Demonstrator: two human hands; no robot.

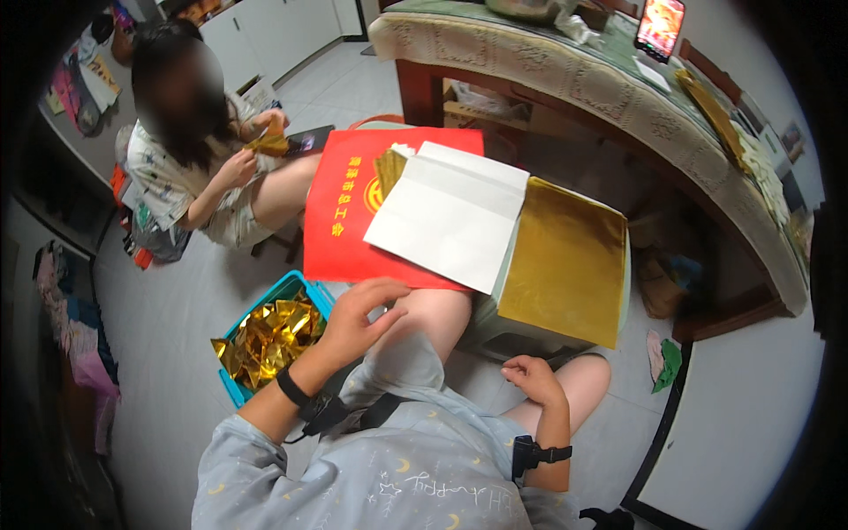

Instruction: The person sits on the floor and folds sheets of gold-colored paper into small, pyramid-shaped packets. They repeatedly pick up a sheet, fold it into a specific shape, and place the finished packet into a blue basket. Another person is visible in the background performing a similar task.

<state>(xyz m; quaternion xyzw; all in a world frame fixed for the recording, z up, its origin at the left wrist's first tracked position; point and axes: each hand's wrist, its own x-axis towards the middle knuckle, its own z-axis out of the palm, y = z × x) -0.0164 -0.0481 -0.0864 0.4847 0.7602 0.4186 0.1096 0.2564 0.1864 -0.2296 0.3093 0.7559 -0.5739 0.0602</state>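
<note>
My left hand [371,311] hovers over my bare knee, thumb and fingers parted, with nothing visible between them. It is close to the lower edge of a red bag [331,258] bearing yellow writing. White paper sheets [450,212] lie tilted across that bag, with a small gold folded piece [389,169] by their upper left corner. To the right is a stack of gold foil paper [563,265] on a box-like stand. My right hand [533,379] rests by my other knee, fingers loosely curled; its palm is hidden. Folded gold foil pieces [275,334] fill a turquoise bin [232,391] left of my left hand.
A seated person [192,146] at the upper left holds a gold foil piece [270,140] in both hands. Behind the stack stands a table with a lace-edged cloth [530,59], holding a lit phone [660,30]. Pink and green scraps [666,361] lie on the floor at right.
</note>
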